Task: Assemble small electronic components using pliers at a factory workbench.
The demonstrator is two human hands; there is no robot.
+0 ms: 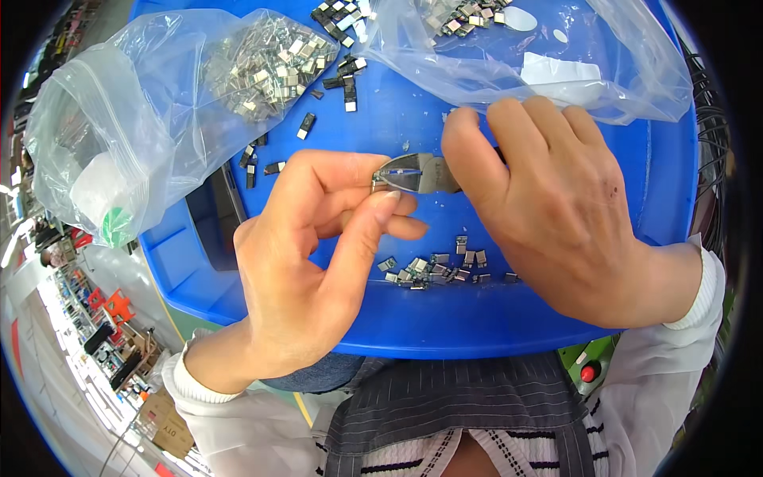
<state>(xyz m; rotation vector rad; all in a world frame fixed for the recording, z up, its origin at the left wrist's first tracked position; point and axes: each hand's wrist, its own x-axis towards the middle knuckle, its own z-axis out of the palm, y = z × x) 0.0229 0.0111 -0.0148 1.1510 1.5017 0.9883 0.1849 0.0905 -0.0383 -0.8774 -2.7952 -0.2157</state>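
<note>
Over the blue tray [445, 318], my left hand [306, 270] pinches a tiny metal-ended connector piece [378, 186] between thumb and fingers. My right hand [556, 207] grips small dark grey pliers [409, 172], whose jaws point left and whose tip meets the piece at my left fingertips. The handles are mostly hidden behind my right fingers. Below the hands lies a loose group of small connectors [437, 270] with silver metal shells and bits of green board.
At the upper left is a clear plastic bag [167, 87] filled with connectors [270, 63]; another clear bag [628, 56] lies at the upper right. Black-bodied connectors [350, 91] are scattered between them. A dark flat phone-like object [213, 213] sits near the tray's left edge.
</note>
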